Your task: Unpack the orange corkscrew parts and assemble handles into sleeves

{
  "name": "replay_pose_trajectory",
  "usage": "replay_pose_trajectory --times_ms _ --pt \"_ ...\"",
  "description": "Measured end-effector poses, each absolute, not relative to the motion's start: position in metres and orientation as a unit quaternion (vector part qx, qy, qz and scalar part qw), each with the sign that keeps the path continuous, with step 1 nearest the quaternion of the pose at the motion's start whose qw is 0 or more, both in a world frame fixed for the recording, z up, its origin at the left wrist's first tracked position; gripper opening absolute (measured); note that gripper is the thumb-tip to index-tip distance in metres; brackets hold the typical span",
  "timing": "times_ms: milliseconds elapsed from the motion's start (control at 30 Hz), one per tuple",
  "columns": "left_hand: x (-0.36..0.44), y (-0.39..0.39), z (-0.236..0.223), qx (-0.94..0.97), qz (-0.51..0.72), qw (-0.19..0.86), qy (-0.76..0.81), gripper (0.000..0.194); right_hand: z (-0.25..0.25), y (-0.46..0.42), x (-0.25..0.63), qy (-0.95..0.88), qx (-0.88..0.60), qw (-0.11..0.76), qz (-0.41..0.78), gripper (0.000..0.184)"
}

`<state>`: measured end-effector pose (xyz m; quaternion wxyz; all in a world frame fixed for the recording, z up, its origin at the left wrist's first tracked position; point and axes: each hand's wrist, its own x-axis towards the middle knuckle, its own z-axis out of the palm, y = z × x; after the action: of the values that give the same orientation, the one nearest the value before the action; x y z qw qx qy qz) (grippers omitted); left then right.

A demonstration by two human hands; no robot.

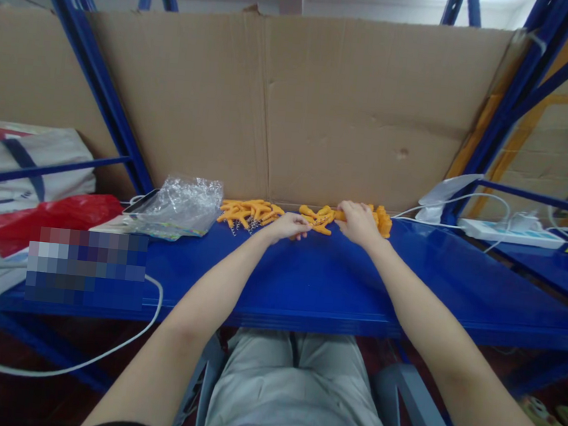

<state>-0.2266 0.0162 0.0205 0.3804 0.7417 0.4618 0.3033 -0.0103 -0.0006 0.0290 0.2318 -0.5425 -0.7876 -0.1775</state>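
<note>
Several small orange claw-shaped toys with metal chains lie on a blue shelf [307, 282] against a cardboard back wall. One pile [248, 211] lies left of centre, another pile [319, 218] sits between my hands, and more orange pieces [382, 220] show past my right hand. My left hand [288, 227] rests on the shelf with fingers curled, touching the middle pile. My right hand [358, 223] lies over the orange pieces, fingers curled around one.
A crumpled clear plastic bag [181, 206] lies left of the toys, over a flat dark device. Red and white bags [37, 216] fill the left end. A white power strip [510, 233] with cables sits at right. A white cable [114, 351] hangs off the front edge.
</note>
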Motion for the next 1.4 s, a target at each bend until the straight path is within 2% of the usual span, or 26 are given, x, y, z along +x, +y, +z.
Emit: replay_pose_trajectory --times_ms 100,233,300,433,533,833,1233,1300,1400 --pt "-0.233 0.022 0.02 0.709 0.338 0.383 0.487 0.013 0.029 0.007 0.002 -0.747 -0.597 0.257 -0.141 0.027" --pt "-0.235 0.033 0.015 0.705 0.361 0.356 0.496 0.005 0.024 0.014 0.006 -0.732 -0.639 0.227 -0.069 0.028" --pt "-0.236 0.037 0.014 0.724 0.372 0.284 0.507 0.003 0.021 0.016 0.005 -0.731 -0.65 0.205 -0.026 0.028" --pt "-0.244 0.039 0.012 0.772 0.357 0.033 0.525 0.009 0.018 0.019 0.007 -0.724 -0.667 0.178 0.0 0.032" --pt "-0.252 0.038 0.012 0.767 0.34 -0.052 0.541 0.017 0.018 0.02 0.01 -0.711 -0.68 0.179 -0.017 0.037" --pt "-0.265 0.04 0.013 0.732 0.347 -0.075 0.581 0.037 0.013 0.016 0.002 -0.678 -0.711 0.184 0.028 0.048" --pt "-0.273 0.037 -0.001 0.676 0.178 -0.047 0.714 0.057 0.013 0.011 -0.005 -0.654 -0.728 0.207 -0.004 0.057" --pt "-0.273 0.038 -0.002 0.674 0.164 -0.048 0.718 0.058 0.016 0.009 -0.008 -0.642 -0.728 0.237 -0.033 0.054" --pt "-0.272 0.037 -0.001 0.673 0.162 -0.055 0.72 0.056 0.019 0.008 -0.013 -0.67 -0.686 0.275 -0.072 0.037"
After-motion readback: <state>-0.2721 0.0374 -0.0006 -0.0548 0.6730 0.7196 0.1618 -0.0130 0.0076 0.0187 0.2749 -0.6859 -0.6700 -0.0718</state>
